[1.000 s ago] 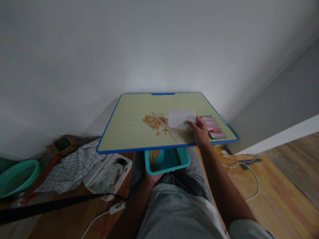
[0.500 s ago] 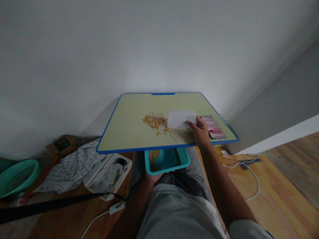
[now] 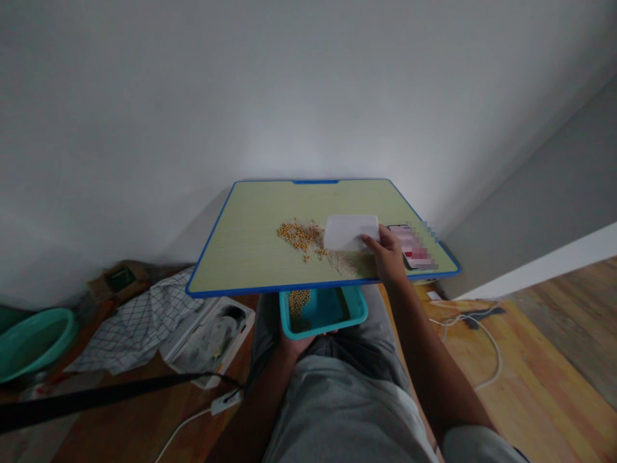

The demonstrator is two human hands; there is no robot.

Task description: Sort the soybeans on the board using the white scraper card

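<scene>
My right hand [image 3: 388,254] is closed on a white plastic scraper [image 3: 350,231], which stands on a small green table with a blue rim [image 3: 241,247]. Left of the scraper lies a heap of yellow beans [image 3: 299,235]. In front of it, near the table's front edge, is a patch of small pale grains [image 3: 348,262]. My left hand [image 3: 296,345] grips a teal tray [image 3: 359,310] from below, just under the table's front edge. Some yellow beans [image 3: 298,302] lie in the tray's left part.
A phone [image 3: 409,246] lies on the table right of my hand. On the wooden floor to the left are a checked cloth [image 3: 139,318], a white box [image 3: 212,334], a teal basin [image 3: 33,341] and a black strap [image 3: 106,397]. White cables [image 3: 482,328] run on the right.
The scraper has shifted very slightly to the left towards the beans. Both hands and the tray otherwise stay in place.
</scene>
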